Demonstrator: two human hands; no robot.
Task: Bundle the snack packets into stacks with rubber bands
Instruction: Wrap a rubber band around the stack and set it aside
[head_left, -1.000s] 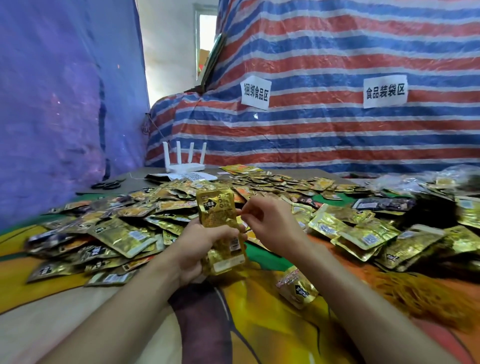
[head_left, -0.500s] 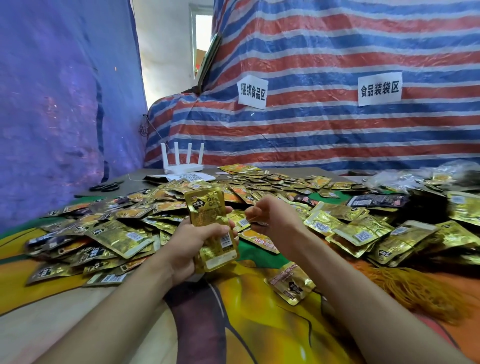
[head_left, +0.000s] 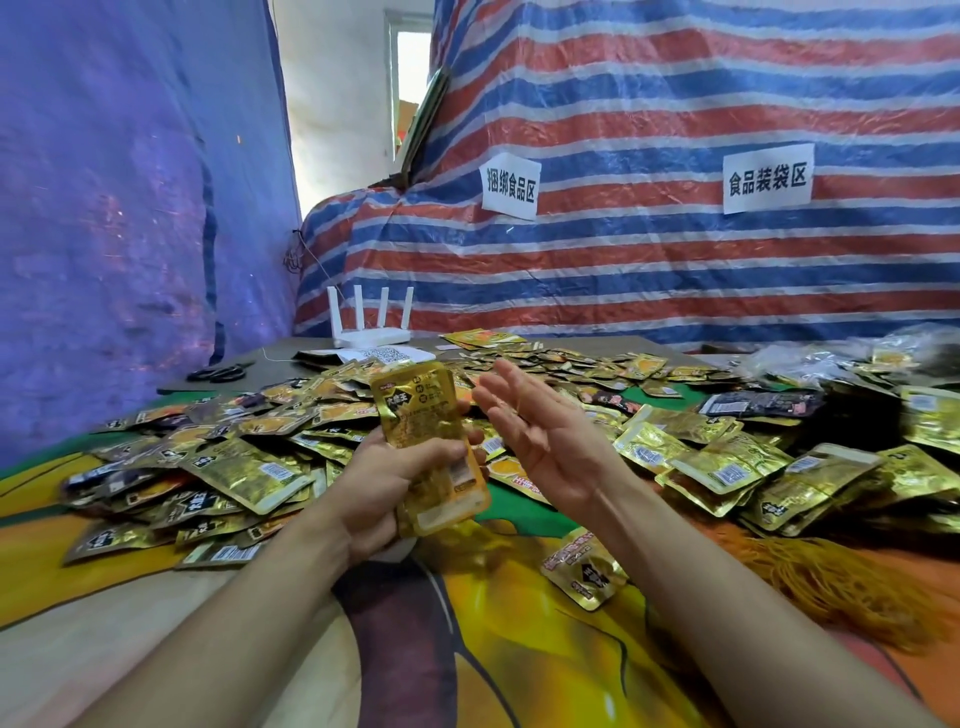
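Note:
My left hand (head_left: 387, 478) grips an upright stack of gold snack packets (head_left: 423, 421) just above the table. My right hand (head_left: 535, 421) hovers beside the stack on its right, fingers straight and spread, palm facing the packets; a thin rubber band seems looped over its fingers, but it is too faint to be sure. A wide heap of loose gold packets (head_left: 249, 467) covers the table behind and to both sides. One single packet (head_left: 584, 569) lies on the cloth near my right forearm. A pile of orange rubber bands (head_left: 826, 582) lies at the right.
A white router (head_left: 370, 332) with several antennas stands at the back, papers beside it. Black scissors (head_left: 218, 373) lie at the back left. Clear bags of packets (head_left: 852, 358) sit at the far right. Striped tarp with two paper signs hangs behind.
My right hand has opened from a pinch beside the stack to straight, spread fingers. My left hand has kept hold of the stack and raised it a little.

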